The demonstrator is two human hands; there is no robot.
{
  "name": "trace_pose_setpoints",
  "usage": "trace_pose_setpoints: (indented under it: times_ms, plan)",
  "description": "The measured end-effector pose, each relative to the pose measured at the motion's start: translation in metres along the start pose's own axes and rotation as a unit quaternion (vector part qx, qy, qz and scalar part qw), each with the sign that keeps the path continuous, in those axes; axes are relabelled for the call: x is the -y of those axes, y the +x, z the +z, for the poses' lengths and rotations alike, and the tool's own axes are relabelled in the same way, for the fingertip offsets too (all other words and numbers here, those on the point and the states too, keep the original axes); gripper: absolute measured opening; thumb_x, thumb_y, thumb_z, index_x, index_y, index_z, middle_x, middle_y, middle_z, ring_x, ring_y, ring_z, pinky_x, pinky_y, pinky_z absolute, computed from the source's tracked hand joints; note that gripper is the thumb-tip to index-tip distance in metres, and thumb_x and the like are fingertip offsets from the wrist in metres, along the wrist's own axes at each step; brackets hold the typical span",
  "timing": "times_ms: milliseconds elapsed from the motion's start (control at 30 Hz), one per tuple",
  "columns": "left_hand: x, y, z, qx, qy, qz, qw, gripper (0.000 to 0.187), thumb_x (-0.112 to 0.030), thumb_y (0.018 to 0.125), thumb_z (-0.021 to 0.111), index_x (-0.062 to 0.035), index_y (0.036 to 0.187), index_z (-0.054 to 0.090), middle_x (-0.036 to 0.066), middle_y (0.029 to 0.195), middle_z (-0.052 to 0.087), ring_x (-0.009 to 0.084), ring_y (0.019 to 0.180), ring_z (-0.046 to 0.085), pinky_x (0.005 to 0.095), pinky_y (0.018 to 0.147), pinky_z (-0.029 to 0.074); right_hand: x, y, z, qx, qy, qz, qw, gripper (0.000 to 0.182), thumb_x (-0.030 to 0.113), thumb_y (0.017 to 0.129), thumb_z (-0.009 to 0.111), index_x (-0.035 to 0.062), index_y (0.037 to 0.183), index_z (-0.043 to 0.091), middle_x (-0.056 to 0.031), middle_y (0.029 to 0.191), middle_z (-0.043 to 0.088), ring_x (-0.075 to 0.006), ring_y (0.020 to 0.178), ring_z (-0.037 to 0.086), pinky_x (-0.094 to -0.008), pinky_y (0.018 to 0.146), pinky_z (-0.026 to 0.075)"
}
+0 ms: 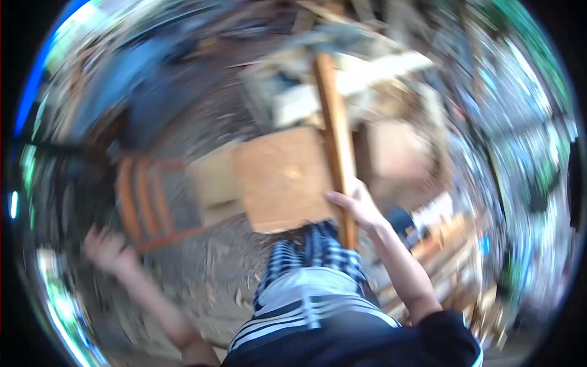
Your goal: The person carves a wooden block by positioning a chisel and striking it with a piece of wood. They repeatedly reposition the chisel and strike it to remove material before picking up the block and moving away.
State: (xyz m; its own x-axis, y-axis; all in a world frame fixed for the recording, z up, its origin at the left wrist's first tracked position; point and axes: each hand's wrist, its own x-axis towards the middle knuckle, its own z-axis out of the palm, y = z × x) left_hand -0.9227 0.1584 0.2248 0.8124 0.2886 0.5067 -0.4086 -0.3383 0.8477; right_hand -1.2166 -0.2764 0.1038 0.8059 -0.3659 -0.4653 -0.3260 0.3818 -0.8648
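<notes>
Fingers (342, 199) of right hand (358, 208) curl around a long, straight wooden handle (335, 134) rising over a flat square wood block (282, 177) | left hand (109, 249) blurred, fingers spread, empty, near an orange slatted frame (147, 205) | gritty dirt ground (220, 269)

A long wooden handle (335, 140), smooth and orange-brown, is gripped by the right hand (358, 207). A matt, pale wooden block (282, 177) with a flat cut face is seen beneath it. The ground (214, 269) is rough, strewn with chips. Checked and striped cloth (309, 275) is worn. Finer texture is lost to blur.
</notes>
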Motion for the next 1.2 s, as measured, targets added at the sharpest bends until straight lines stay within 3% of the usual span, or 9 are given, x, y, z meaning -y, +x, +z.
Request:
trace_pose_setpoints:
  times_ms: [33, 67, 167, 367, 533, 767, 867, 967, 1200]
  plan:
    - [-0.015, 0.048, -0.008, -0.030, -0.199, -0.185, 0.962, 0.019, -0.023, 0.090, 0.055, -0.0061, 0.098, 0.058, -0.003, 0.067, 0.047, 0.0078, 0.056, 0.048, 0.0228, 0.052, 0.044, 0.002, -0.011, -0.026, -0.040, 0.015, 0.005, 0.999, 0.034, 0.010, 0.084, 0.071, -0.0006, 0.112, 0.056, 0.0002, 0.088, 0.060, -0.0091, 0.079, 0.054, -0.0262, 0.069, 0.047]
    - [0.042, 0.119, -0.056, 0.159, -0.310, -0.132, 0.928, 0.025, -0.031, 0.095, 0.054, -0.0107, 0.080, 0.054, -0.004, 0.058, 0.039, 0.0074, 0.050, 0.041, 0.0220, 0.049, 0.040, -0.011, -0.012, -0.047, -0.108, 0.009, -0.083, 0.991, 0.050, 0.008, 0.084, 0.070, -0.0044, 0.128, 0.050, -0.0079, 0.100, 0.064, -0.0135, 0.087, 0.058, -0.0282, 0.078, 0.050]
    - [-0.040, 0.031, 0.106, -0.005, -0.233, -0.099, 0.967, 0.049, -0.041, 0.098, 0.054, -0.0182, 0.059, 0.036, -0.005, 0.054, 0.032, 0.0077, 0.045, 0.026, 0.0220, 0.044, 0.025, -0.052, -0.027, -0.116, -0.233, 0.034, -0.086, 0.968, 0.060, 0.010, 0.083, 0.071, -0.0064, 0.135, 0.046, -0.0132, 0.109, 0.064, -0.0182, 0.094, 0.060, -0.0306, 0.085, 0.049]
    - [-0.095, -0.115, 0.352, 0.337, -0.359, -0.291, 0.820, 0.043, -0.033, 0.103, 0.047, -0.0187, 0.065, 0.034, -0.006, 0.057, 0.024, 0.0064, 0.047, 0.020, 0.0232, 0.040, 0.020, -0.087, -0.027, -0.145, -0.411, 0.215, -0.044, 0.885, 0.046, 0.012, 0.085, 0.071, -0.0036, 0.125, 0.052, -0.0110, 0.107, 0.066, -0.0182, 0.095, 0.064, -0.0317, 0.085, 0.052]
    - [-0.158, -0.262, 0.451, 0.590, -0.387, -0.344, 0.620, 0.040, -0.032, 0.104, 0.049, -0.0162, 0.068, 0.040, -0.004, 0.058, 0.036, 0.0080, 0.046, 0.035, 0.0231, 0.041, 0.029, -0.099, -0.029, -0.153, -0.544, -0.028, -0.032, 0.838, 0.050, 0.016, 0.085, 0.069, -0.0005, 0.128, 0.051, -0.0231, 0.112, 0.067, -0.0315, 0.104, 0.066, -0.0389, 0.091, 0.050]
    - [-0.204, -0.427, 0.502, 0.734, -0.341, -0.319, 0.492, 0.025, -0.014, 0.091, 0.069, -0.0095, 0.076, 0.050, -0.003, 0.057, 0.046, 0.0053, 0.042, 0.040, 0.0210, 0.038, 0.033, -0.093, -0.038, -0.107, -0.656, -0.155, 0.084, 0.734, 0.049, 0.018, 0.085, 0.072, 0.0046, 0.128, 0.052, -0.0238, 0.109, 0.067, -0.0402, 0.102, 0.066, -0.0440, 0.086, 0.053]
    - [-0.206, -0.471, 0.511, 0.778, -0.314, -0.282, 0.466, 0.029, -0.018, 0.093, 0.068, -0.0101, 0.075, 0.048, -0.003, 0.058, 0.046, 0.0052, 0.043, 0.041, 0.0217, 0.039, 0.034, -0.100, -0.049, -0.089, -0.703, -0.101, 0.076, 0.700, 0.042, 0.012, 0.087, 0.069, 0.0024, 0.126, 0.055, -0.0166, 0.094, 0.069, -0.0231, 0.087, 0.070, -0.0356, 0.079, 0.053]
    - [-0.210, -0.504, 0.514, 0.803, -0.316, -0.271, 0.427, 0.032, -0.023, 0.092, 0.071, -0.0105, 0.074, 0.048, -0.003, 0.058, 0.044, 0.0062, 0.045, 0.042, 0.0223, 0.041, 0.035, -0.109, -0.070, -0.069, -0.720, -0.063, 0.121, 0.680, 0.051, 0.013, 0.086, 0.070, 0.0023, 0.132, 0.051, -0.0255, 0.112, 0.065, -0.0394, 0.106, 0.064, -0.0434, 0.089, 0.051]
    - [-0.213, -0.536, 0.510, 0.823, -0.316, -0.150, 0.447, 0.033, -0.030, 0.090, 0.074, -0.0076, 0.077, 0.054, -0.003, 0.057, 0.047, 0.0060, 0.043, 0.044, 0.0225, 0.039, 0.036, -0.120, -0.099, -0.043, -0.766, -0.100, 0.093, 0.628, 0.054, 0.003, 0.086, 0.062, 0.0050, 0.138, 0.046, -0.0219, 0.100, 0.068, -0.0333, 0.098, 0.069, -0.0414, 0.082, 0.052]
